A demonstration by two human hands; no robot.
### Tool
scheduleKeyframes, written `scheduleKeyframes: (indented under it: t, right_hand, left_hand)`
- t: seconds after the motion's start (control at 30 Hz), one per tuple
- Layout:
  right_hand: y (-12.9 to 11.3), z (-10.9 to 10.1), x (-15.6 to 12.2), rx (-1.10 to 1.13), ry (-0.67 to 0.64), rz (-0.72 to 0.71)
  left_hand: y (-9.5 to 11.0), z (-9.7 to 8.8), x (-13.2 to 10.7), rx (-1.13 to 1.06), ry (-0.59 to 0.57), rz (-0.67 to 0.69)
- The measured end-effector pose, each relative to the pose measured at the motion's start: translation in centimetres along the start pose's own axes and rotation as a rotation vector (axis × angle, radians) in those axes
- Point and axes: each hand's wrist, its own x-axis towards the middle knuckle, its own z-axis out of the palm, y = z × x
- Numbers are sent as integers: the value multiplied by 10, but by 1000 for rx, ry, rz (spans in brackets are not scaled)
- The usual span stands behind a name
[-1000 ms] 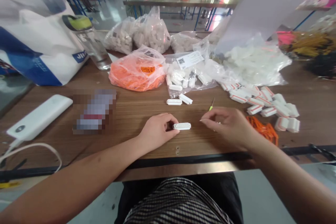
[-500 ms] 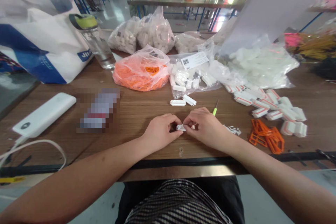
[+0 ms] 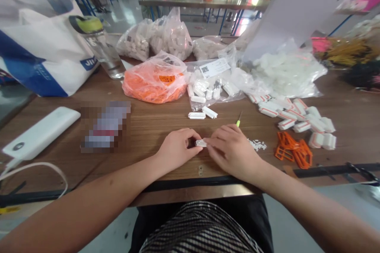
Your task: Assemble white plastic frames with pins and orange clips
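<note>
- Left hand (image 3: pixel 176 148) pinches the connector (image 3: pixel 200 142) at its left end, between thumb and fingers.
- Right hand (image 3: pixel 233 150), well apart from the connector a second ago, now meets its right end; both hands are at one piece.
- Whether the right fingertips pinch anything is hidden.
- White bits (image 3: pixel 257 144) lie just right of that hand, the pick (image 3: pixel 238 121) just beyond it.
</note>
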Motion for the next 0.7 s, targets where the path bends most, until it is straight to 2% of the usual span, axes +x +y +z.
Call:
scheduleKeyframes:
  t: [0.1,0.23,0.3,0.4,0.57,0.7]
  right_hand:
    - [35,-16,-21,9,80,219]
    - [88,-40,-55,-122,-186,612]
    - [101,-45,-66,-40,-264,731]
    - [102,-42,-72,15,-279,764]
    - [93,-32,-69,-124,-191,694]
    - [96,-29,-68,-63,-199,818]
  left_hand:
    - [0,0,0,2,0,17]
    - [-1,0,1,25,0,40]
    - [-2,0,1,36,-1,49]
    - [-3,0,1,49,0,67]
    - [-3,-1,1,46,3,75]
    - [-2,-1,0,35,-3,74]
